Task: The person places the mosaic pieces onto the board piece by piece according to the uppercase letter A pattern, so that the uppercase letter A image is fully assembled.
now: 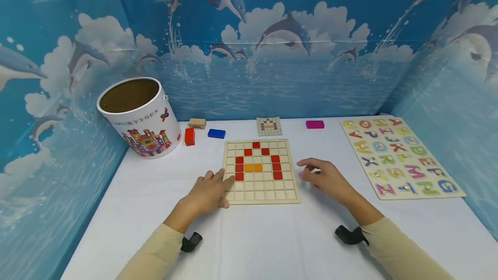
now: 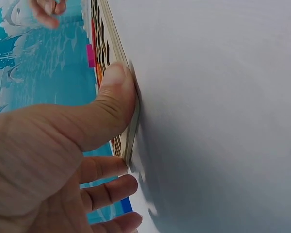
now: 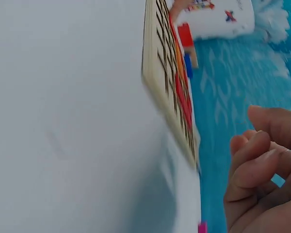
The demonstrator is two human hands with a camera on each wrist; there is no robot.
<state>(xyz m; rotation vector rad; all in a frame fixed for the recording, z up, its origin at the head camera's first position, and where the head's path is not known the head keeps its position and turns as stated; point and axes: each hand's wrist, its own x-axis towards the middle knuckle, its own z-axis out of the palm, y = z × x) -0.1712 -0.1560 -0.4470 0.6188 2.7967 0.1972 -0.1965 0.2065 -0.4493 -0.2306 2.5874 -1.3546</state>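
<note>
A square wooden grid board (image 1: pixel 268 195) lies on the white table. Red squares (image 1: pixel 276 167) form a peak and two side columns in its cells, with two orange squares (image 1: pixel 253 167) between the columns. My left hand (image 1: pixel 209 191) rests at the board's near left corner. Its index finger reaches over the left edge, and in the left wrist view the thumb (image 2: pixel 114 99) presses on the board's edge. To the right of the board hovers my right hand (image 1: pixel 327 178), apart from it. Its fingers (image 3: pixel 252 174) bend loosely in the right wrist view, with nothing between them.
Behind the board lies a small pattern card (image 1: pixel 269 126). A magenta block (image 1: pixel 314 124) is right of it; blue (image 1: pixel 216 133), red (image 1: pixel 189 136) and plain wooden (image 1: pixel 197 123) blocks lie left. A white bucket (image 1: pixel 151 133) stands back left, an alphabet puzzle board (image 1: pixel 404 159) right.
</note>
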